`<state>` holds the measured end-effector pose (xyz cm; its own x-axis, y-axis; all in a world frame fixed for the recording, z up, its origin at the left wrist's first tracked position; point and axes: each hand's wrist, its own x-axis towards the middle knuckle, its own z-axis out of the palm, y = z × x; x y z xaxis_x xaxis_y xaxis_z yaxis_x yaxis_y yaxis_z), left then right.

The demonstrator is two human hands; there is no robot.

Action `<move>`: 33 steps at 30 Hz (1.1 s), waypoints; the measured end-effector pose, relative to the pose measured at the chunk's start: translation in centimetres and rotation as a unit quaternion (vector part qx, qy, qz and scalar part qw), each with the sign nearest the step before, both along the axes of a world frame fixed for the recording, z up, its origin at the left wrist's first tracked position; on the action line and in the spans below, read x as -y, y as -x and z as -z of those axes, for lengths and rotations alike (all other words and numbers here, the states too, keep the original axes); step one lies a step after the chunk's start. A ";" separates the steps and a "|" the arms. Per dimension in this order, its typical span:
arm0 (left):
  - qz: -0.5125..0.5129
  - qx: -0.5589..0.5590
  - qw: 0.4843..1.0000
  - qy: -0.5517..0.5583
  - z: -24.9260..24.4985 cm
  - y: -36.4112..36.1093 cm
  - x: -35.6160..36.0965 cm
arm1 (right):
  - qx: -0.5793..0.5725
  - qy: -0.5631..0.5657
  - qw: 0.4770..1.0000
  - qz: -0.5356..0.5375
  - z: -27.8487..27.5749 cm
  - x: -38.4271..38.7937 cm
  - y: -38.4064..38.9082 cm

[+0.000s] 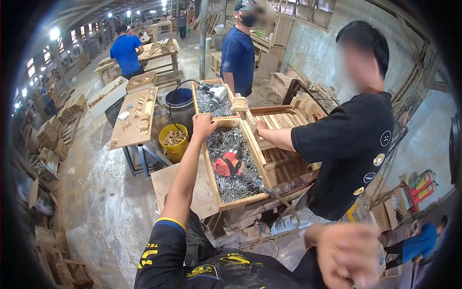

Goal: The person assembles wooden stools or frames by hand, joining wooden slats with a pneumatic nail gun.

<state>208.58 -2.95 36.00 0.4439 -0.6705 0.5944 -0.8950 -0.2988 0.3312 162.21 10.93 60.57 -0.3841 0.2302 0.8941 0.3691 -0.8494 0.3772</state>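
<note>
My left hand (204, 126) reaches forward to the far left corner of a wooden box (262, 166), fingers curled over its rim. Loose metal screws (219, 144) fill that box. On top of them lies a red power tool (228, 163) with a dark grip and a hose at its metal end. My right hand (349, 255) is raised close to the camera at the lower right, apart from the box. Motion smears its fingers, and whether they hold anything is not visible.
A co-worker in a black shirt (341, 149) reaches over wooden slats (274, 120) at right. Beyond my box, a second screw box (199, 103) holds a grey power tool (219, 94). A yellow bucket (172, 144) and blue drum (179, 96) stand left, near a board-topped table (127, 132).
</note>
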 end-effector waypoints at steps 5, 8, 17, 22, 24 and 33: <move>-0.021 -0.038 0.999 -0.018 -0.1 0.4 -0.1 | -0.453 -0.452 0.769 0.016 11.0 1.1 -7.5; -0.024 -0.028 0.998 -0.057 -0.3 0.4 -0.2 | -0.551 -0.434 0.710 0.064 18.9 1.2 -11.2; -0.007 -0.055 0.998 -0.043 -0.4 0.5 -0.6 | -0.381 -0.285 0.834 0.279 25.1 0.0 -14.3; -0.018 -0.047 0.998 -0.043 -0.4 0.8 -0.8 | -0.393 -0.274 0.831 0.283 25.2 0.0 -14.1; -0.018 -0.047 0.998 -0.045 -0.4 0.6 -0.7 | -0.381 -0.280 0.837 0.275 25.2 0.0 -14.2; -0.016 -0.078 0.995 -0.056 -1.1 0.9 -0.8 | -0.355 -0.284 0.846 0.281 25.6 0.0 -14.3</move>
